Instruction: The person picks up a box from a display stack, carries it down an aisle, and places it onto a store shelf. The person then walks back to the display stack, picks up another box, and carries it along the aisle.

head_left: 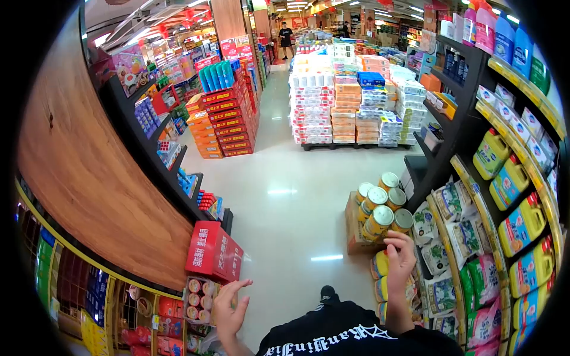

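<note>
My left hand [230,310] is raised at the lower left with thumb and fingers apart, holding nothing. Close by stand a red fire-equipment box [215,251] with white lettering and a pack of round lidded tubs [200,299]. On the other side, my right hand [401,260] hangs in the air, its fingers loosely bent, thumb apart, with nothing visible in it. Just beyond it, several yellow cans [380,219] with pale lids are stacked on a cardboard box [358,237]. Yellow-capped containers [380,264] sit low beside that hand, partly hidden by it.
Shelves on the right carry yellow jugs [513,184] and bagged goods [466,240]. A wooden panel [107,148] borders the left. Ahead are a pallet of tissue packs [312,101] and stacked red cartons [233,121]. A person [286,40] stands far down the aisle.
</note>
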Motion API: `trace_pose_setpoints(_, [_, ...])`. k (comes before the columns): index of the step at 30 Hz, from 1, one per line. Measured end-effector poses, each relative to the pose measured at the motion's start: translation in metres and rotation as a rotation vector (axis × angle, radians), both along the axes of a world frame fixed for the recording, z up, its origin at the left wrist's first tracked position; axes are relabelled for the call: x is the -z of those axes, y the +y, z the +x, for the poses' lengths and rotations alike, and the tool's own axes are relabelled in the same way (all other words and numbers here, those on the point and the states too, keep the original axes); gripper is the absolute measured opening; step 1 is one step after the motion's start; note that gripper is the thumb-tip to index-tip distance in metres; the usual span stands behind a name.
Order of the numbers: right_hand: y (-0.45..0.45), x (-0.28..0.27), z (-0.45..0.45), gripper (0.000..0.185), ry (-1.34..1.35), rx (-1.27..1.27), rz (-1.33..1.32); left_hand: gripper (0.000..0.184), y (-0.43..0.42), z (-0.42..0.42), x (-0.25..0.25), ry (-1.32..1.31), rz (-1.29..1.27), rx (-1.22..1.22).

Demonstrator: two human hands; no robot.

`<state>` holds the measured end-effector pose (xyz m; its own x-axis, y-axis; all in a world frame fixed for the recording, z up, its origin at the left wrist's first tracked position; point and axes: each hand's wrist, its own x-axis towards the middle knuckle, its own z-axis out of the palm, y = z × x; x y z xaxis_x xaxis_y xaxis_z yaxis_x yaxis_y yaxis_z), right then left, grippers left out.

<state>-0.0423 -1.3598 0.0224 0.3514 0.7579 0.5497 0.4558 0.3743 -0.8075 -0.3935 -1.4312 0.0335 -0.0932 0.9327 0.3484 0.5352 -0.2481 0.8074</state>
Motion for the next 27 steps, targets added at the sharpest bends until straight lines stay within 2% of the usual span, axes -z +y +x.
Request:
trace_pose_setpoints(2, [0.031,-0.013,0.015,0.029,-0.135,-0.006,0.129,0.032,0.029,0.012,-0.003,-0.046,0.013,0.000])
trace_pose_setpoints(3, [0.046,-0.015,0.024,0.052,-0.172,-0.045,0.184,0.032,0.045,0.019,-0.005,-0.027,-0.013,-0.010])
trace_pose_setpoints(4, [0.060,-0.019,0.030,0.052,-0.172,-0.045,0.196,0.031,0.060,0.027,-0.006,-0.012,-0.042,-0.020])
trace_pose_setpoints(6, [0.080,-0.024,0.040,0.067,-0.257,-0.104,0.162,0.031,0.087,0.042,-0.003,0.044,-0.025,-0.026])
trace_pose_setpoints(7, [0.089,-0.020,0.046,0.068,-0.328,-0.087,0.136,0.031,0.100,0.051,-0.004,0.052,-0.024,0.019])
trace_pose_setpoints(10, [0.110,0.009,0.066,0.057,-0.366,-0.109,-0.028,0.030,0.140,0.069,-0.004,0.065,-0.047,0.094])
trace_pose_setpoints(13, [0.123,0.018,0.070,0.029,-0.241,-0.094,-0.308,0.029,0.181,0.079,-0.001,0.129,-0.086,0.208])
trace_pose_setpoints(17, [0.148,0.027,0.079,0.034,-0.376,-0.057,-0.419,0.029,0.246,0.090,0.006,0.150,-0.063,0.319])
trace_pose_setpoints(19, [0.166,0.034,0.087,0.032,-0.607,-0.198,-0.500,0.030,0.282,0.097,0.006,0.194,-0.048,0.369])
trace_pose_setpoints(22, [0.202,0.031,0.083,0.029,-0.566,-0.193,-0.382,0.030,0.340,0.101,0.013,0.192,-0.019,0.457])
trace_pose_setpoints(27, [0.278,0.004,0.057,0.027,-0.488,-0.007,-0.210,0.030,0.436,0.081,-0.001,0.178,-0.007,0.531])
